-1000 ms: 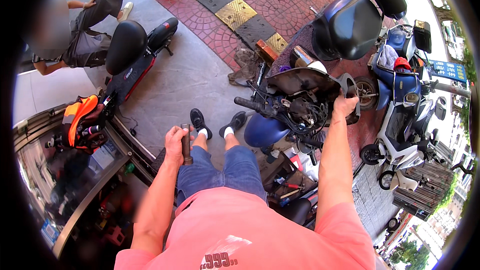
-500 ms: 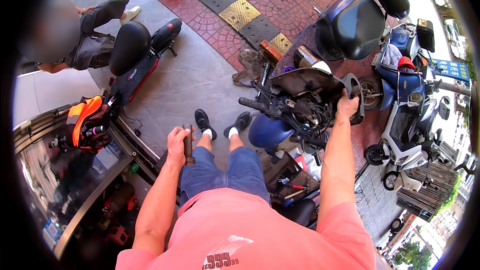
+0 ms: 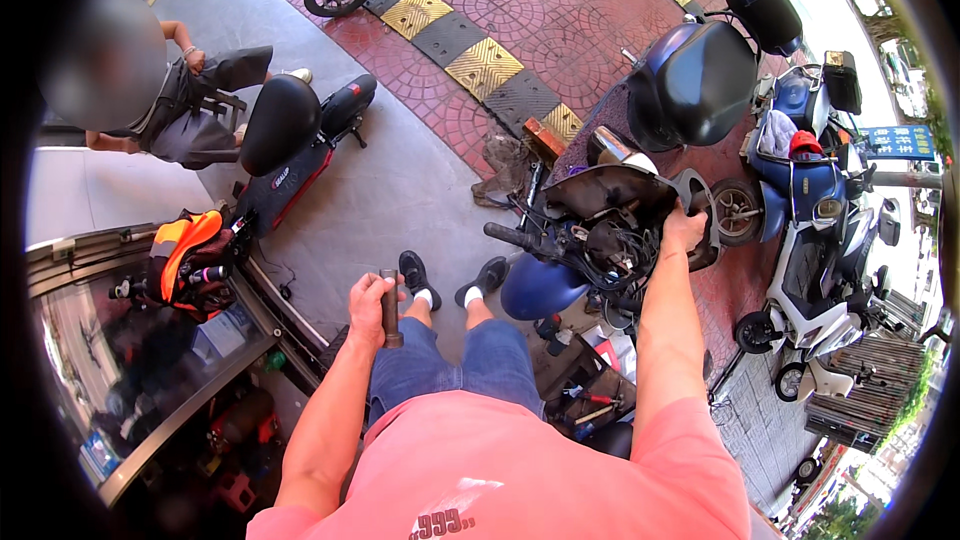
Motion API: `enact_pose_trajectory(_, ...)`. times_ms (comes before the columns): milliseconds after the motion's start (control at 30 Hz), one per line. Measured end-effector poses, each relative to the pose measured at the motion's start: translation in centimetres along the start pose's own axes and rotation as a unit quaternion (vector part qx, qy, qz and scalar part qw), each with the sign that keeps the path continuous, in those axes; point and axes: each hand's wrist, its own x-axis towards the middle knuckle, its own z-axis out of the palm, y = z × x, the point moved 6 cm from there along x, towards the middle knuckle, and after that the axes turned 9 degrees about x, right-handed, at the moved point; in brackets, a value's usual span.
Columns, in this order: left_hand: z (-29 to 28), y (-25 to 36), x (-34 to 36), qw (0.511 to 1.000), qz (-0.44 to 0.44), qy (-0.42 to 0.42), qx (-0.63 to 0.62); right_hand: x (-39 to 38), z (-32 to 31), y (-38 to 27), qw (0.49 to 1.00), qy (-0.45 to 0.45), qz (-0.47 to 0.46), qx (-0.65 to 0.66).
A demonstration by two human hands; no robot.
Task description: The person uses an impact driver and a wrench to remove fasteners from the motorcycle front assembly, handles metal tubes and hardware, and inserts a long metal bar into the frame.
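Note:
My left hand point(image 3: 368, 306) is closed round a dark brown, rod-like metal tool point(image 3: 392, 315) with thicker ends, held upright in front of my left thigh; its exact kind cannot be made out. At the right, my right arm is stretched out and my right hand point(image 3: 684, 232) grips the edge of a grey-black plastic scooter panel point(image 3: 704, 195). That panel is at the front of a partly stripped blue scooter point(image 3: 545, 287), whose bundled wires and inner parts point(image 3: 620, 240) lie exposed beside my hand. A black handlebar grip point(image 3: 512, 235) sticks out toward my feet.
A tool tray point(image 3: 585, 395) with red-handled tools lies right of my legs. A black-and-red electric scooter point(image 3: 290, 175) stands left, near a seated person point(image 3: 185, 120). A glass-topped cabinet point(image 3: 150, 370) borders my left. A speed bump point(image 3: 480, 65) crosses the red paving; parked scooters point(image 3: 800, 270) line the right.
The whole view has shifted slightly, bringing more of the paving and a wheel at the top into sight. Both hands keep their grips. The seated person's arm and legs have moved.

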Motion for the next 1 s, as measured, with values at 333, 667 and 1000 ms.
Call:
enact_pose_trajectory(333, -1.4, -1.4, -1.1, 1.000, -0.001, 0.009, -0.014, 1.2, 2.1, 2.0, 0.985, -0.088, -0.008, 0.149)
enact_pose_trajectory(667, 3.6, 1.8, -0.2, 0.999, 0.006, -0.049, -0.017, 0.0, 0.1, 0.6, 0.953, 0.077, -0.056, 0.289)
enact_pose_trajectory(1000, 13.3, 4.9, -0.3, 0.988, -0.002, -0.153, 0.005, -0.4, -2.2, -2.2, 0.846, 0.078, -0.030, 0.527)
